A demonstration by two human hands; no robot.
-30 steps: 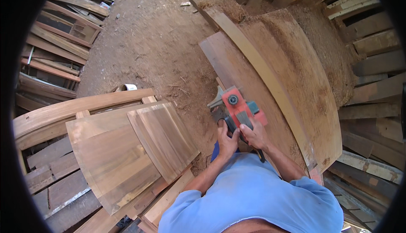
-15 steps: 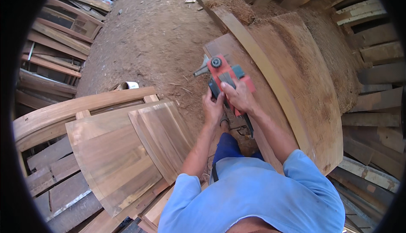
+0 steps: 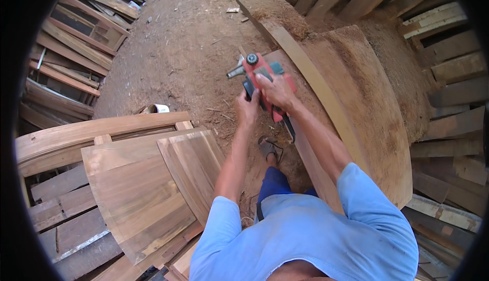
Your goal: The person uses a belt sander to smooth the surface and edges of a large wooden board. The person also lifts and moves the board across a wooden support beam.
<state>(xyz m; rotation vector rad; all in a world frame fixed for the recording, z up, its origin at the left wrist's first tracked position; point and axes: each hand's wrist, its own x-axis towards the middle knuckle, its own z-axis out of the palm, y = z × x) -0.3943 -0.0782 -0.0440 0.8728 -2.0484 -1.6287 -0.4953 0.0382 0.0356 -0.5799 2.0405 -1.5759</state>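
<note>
A red electric hand planer (image 3: 261, 63) with a dark round knob and a grey side spout is held in front of me, at the far end of a long reddish wooden board (image 3: 311, 161). My right hand (image 3: 276, 93) is closed round its handle from above. My left hand (image 3: 247, 109) grips the dark part on its left side. A black cord hangs from the planer's near end. Whether its sole touches the board cannot be seen from above.
A pale wooden strip (image 3: 311, 72) and a broad dusty wooden slab (image 3: 374, 97) lie to the right. At left are joined wooden panels (image 3: 132, 189) and a curved frame rail (image 3: 112, 128). A white cup (image 3: 161, 109) sits behind them. Lumber stacks line both sides; my sandalled foot (image 3: 267, 148) is below.
Both hands and the planer have moved slightly away and to the left. My foot now shows more fully below the planer.
</note>
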